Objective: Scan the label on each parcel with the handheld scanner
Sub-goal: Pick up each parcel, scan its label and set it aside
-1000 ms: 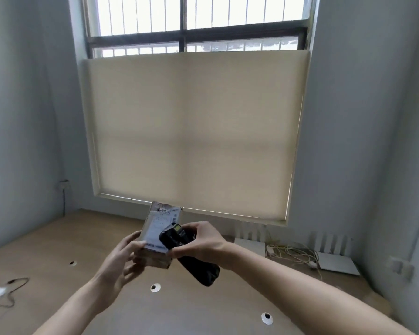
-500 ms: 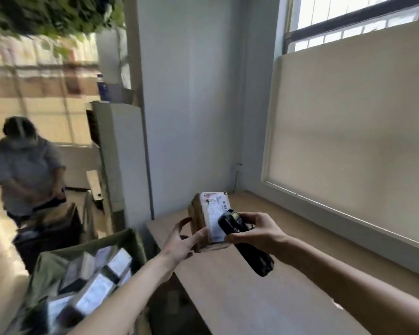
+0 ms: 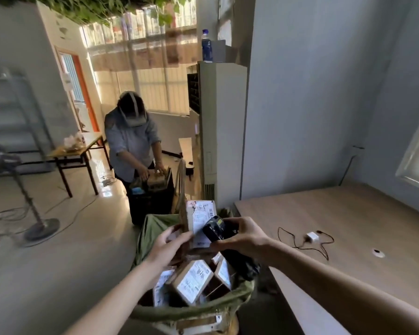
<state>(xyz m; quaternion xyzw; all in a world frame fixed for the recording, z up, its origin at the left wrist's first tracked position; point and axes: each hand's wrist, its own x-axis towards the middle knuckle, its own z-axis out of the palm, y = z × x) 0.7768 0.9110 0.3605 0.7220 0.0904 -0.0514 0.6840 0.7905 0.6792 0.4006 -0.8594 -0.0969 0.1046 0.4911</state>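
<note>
Now the left hand (image 3: pixel 166 247) holds a small box (image 3: pixel 198 222) upright over the green bag (image 3: pixel 179 308) full of boxes, its white label (image 3: pixel 202 220) facing the black scanner (image 3: pixel 224 243) that the right hand (image 3: pixel 243 238) grips tight, beside the wooden desk (image 3: pixel 348 226).

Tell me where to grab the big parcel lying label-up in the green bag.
Probably grip the parcel across its two long edges, coming from above. Its label faces up and tilts toward the camera, and neighbouring boxes crowd its sides, so only the top is open.
</note>
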